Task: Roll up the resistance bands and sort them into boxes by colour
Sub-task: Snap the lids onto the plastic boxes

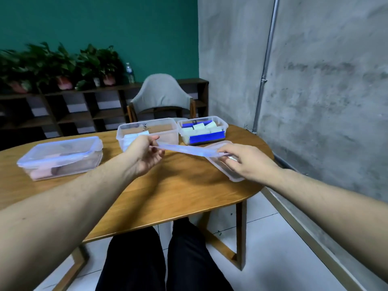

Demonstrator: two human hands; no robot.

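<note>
Fingers of the left hand (147,153) pinch one end of a thin, clear plastic lid with a blue seal (184,149), and the fingers of the right hand (241,160) pinch the other end. Both hands hold the lid up over the round wooden table (178,190), so it can go down flat on a box. A second clear lid (220,162) lies on the table under the right hand.

Behind the left hand stands an open clear plastic box with pale rolls inside (147,132). I think the lid is meant for this box, since it sits closest. Beside it is another open clear box holding blue and pale green rolls (202,129). They are packed close so they stay rolled.

On the left sits a shut clear box with pinkish rolls (60,158). Its lid is already clipped on. The picture is a bit blurry, so the colours inside may be off.
</note>
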